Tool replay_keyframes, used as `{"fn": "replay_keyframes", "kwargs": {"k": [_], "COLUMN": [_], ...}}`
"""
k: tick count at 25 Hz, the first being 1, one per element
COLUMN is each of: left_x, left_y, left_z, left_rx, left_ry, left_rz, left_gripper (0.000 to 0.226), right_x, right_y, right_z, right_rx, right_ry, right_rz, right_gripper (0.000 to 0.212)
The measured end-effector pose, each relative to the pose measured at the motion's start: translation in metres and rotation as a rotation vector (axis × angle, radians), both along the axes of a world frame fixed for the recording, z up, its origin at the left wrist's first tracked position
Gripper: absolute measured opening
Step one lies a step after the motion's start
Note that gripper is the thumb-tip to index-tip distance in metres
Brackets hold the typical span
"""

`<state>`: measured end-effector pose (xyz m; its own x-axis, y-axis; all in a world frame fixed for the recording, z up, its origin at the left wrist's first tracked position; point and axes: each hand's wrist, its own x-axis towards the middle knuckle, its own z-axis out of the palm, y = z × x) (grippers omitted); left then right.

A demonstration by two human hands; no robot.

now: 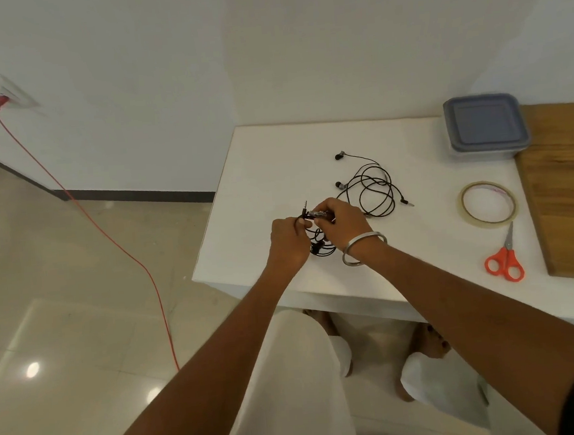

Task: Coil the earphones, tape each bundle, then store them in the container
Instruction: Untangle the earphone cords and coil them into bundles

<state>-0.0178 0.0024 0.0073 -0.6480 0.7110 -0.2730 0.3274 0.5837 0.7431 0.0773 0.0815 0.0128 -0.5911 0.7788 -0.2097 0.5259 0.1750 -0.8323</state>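
Observation:
Over the white table [261, 171], my left hand [288, 239] and my right hand [342, 223] hold a coiled black earphone bundle [320, 245] between them. Both pinch it at the top, where its jack plug sticks up; loops hang below the fingers. A piece of clear tape seems to sit at the pinched spot. A second pair of black earphones [372, 190] lies loose on the table just beyond my right hand. The tape roll [487, 202] lies flat to the right. The container [486, 131], with its grey-blue lid on, stands at the back right.
Orange-handled scissors [505, 258] lie near the front right, below the tape roll. A wooden board [568, 188] covers the table's right end. A red cable [82, 212] runs from a wall socket across the tiled floor on the left.

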Motion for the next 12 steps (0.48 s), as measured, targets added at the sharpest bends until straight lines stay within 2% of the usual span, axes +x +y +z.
{"fn": "replay_keyframes", "kwargs": {"k": [2,7,10,12], "left_x": [-0.015,-0.044,-0.056,-0.058], "left_y": [0.004,0.001,-0.004,-0.006], "left_z": [-0.014,-0.025,-0.031,-0.033], "left_rx": [-0.092,-0.231,-0.220,-0.191], "left_ry": [0.125,0.261,0.295,0.292], "left_rz": [-0.006,0.008,0.022,0.029], "left_gripper": [0.034,0.030,0.028,0.025], "right_x": [-0.015,-0.041,-0.044,-0.047], "right_y": [0.003,0.016,0.019,0.015], "right_z": [-0.010,-0.033,-0.040,-0.041], "right_rx": [0.047,0.255,0.390,0.502], "right_ry": [-0.059,-0.258,-0.245,-0.154], "right_rz": [0.053,0.231,0.240,0.289], "right_gripper": [0.018,0.021,0.036,0.043]}}
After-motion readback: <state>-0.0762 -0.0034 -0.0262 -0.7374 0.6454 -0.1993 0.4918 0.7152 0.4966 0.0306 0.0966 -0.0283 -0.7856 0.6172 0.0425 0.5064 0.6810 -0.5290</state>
